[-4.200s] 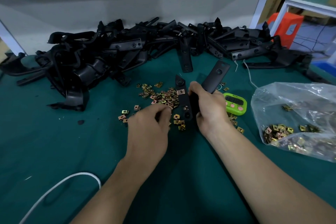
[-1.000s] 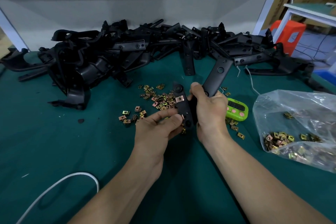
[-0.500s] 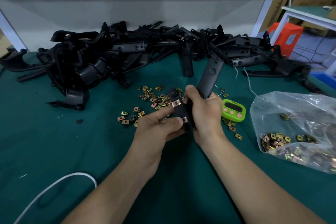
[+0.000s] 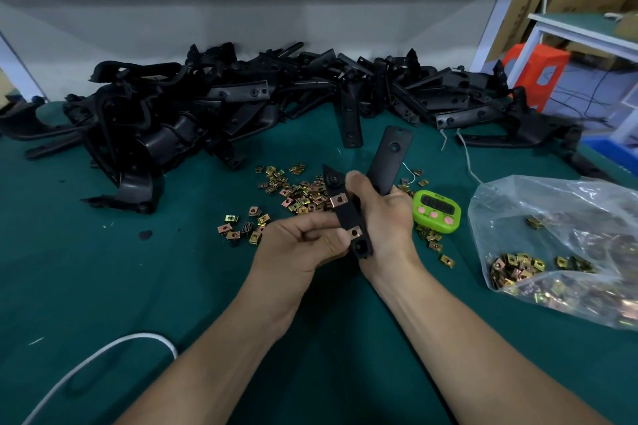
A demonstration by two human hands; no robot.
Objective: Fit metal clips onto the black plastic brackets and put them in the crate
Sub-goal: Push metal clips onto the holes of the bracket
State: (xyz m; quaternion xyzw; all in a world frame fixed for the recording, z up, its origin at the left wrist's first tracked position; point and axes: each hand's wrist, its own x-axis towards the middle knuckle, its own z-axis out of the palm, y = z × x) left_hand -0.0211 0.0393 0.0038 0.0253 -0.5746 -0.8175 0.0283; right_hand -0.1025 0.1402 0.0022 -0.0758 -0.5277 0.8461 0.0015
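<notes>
Two coppery metal clips [image 4: 338, 200] on long black plastic bracket [image 4: 347, 217], clamped in right hand [image 4: 383, 221] grip, pinched by left hand [image 4: 297, 245]. Behind it, heap of bare black brackets [image 4: 241, 107] to do.

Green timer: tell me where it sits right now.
In the head view, the green timer lies on the table right of centre, just beside the right hand, between it and the clear bag of metal clips.
</notes>
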